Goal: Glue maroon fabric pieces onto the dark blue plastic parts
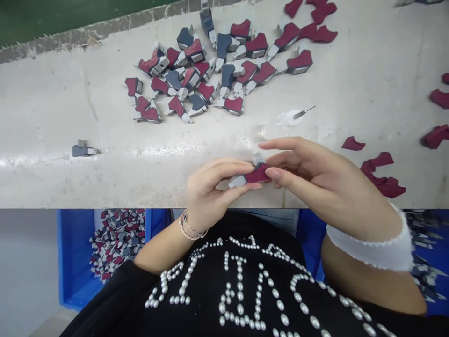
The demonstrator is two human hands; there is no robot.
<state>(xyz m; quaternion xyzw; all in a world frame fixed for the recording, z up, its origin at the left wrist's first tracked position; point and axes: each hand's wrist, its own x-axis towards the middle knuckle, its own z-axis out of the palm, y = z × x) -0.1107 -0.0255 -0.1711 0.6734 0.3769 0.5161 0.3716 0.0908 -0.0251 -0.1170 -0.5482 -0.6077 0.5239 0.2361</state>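
Note:
My left hand and my right hand meet low in the middle of the view, just above the near edge of the white work table. Between their fingertips they pinch a small part with a maroon padded face and pale grey plastic ends. My left fingers hold its grey end, while my right thumb and fingers press on the maroon side. Most of its underside is hidden. A heap of similar maroon and navy parts lies well beyond my hands.
Loose maroon pieces lie right of my right hand. A lone navy part sits at the left. A small metal-tipped tool lies beyond my hands. Blue bins holding many parts stand below the table edge.

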